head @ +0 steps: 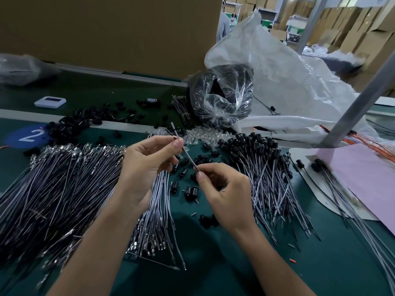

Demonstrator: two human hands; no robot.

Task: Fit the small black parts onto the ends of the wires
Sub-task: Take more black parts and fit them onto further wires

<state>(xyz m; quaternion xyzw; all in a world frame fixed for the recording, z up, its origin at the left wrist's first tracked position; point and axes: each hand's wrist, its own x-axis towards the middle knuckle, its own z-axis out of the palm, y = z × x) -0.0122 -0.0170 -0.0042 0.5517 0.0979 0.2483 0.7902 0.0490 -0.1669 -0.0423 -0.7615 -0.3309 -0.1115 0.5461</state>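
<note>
Grey-sheathed wire (189,157) pinched slantwise above the middle of the worktop (198,270), left hand (147,165) near its tip, right hand (226,195) lower: both grips narrow, probably steadying the end for capping. Tucks spare wires (160,201) in the left palm; leaves black parts (190,191) loose directly beneath, within reach.

I've got a green table (331,253), brown cardboard panel (106,28) behind, stacked boxes (359,33) far right, grey post (363,97) slanting across
</note>
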